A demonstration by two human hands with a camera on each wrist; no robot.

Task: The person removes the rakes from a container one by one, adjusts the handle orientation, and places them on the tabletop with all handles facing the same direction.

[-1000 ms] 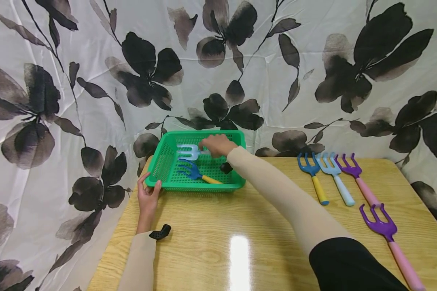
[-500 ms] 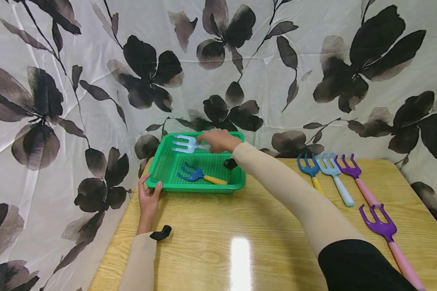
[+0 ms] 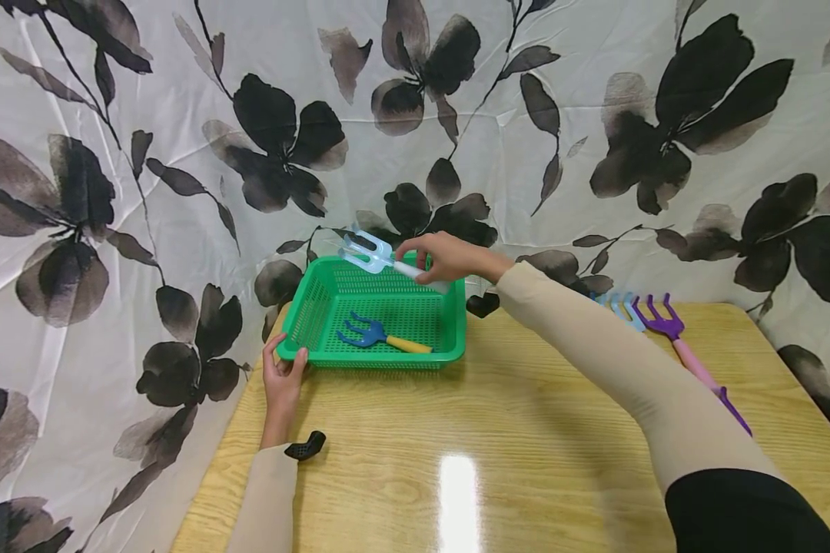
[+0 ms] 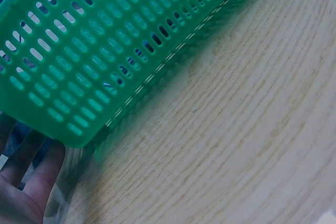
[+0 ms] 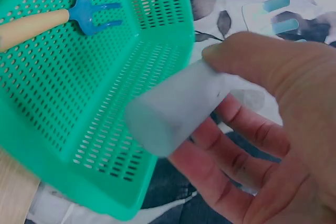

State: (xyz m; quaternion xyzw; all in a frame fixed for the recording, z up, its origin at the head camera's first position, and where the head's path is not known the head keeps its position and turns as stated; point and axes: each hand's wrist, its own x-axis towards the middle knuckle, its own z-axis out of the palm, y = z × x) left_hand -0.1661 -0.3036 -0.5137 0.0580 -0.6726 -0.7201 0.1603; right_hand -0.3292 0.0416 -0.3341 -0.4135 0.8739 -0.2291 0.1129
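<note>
Above the far side of the green basket (image 3: 373, 358), my right hand (image 3: 449, 257) pinches the pale handle of a light blue garden hand fork (image 3: 370, 252). The fork's prongs point left and overlap the patterned cloth. The right wrist view shows the handle (image 5: 173, 108) between thumb and fingers. My left hand (image 3: 283, 384) holds the basket's near left corner, thumb in front and fingers along the side; the left wrist view shows those fingers (image 4: 44, 174) against the corner. A blue fork with a yellow handle (image 3: 380, 335) lies inside the basket.
On the right of the wooden table (image 3: 387, 461) lie a purple fork with a pink handle (image 3: 671, 326) and a light blue fork (image 3: 625, 309). My right arm partly hides these and another purple fork (image 3: 733, 407). A floral cloth (image 3: 526, 153) hangs behind the table.
My right hand has lifted the light blue fork up out of the basket and moved it right. The blue fork in the basket shifted slightly, then lay still. My left hand stays at the corner.
</note>
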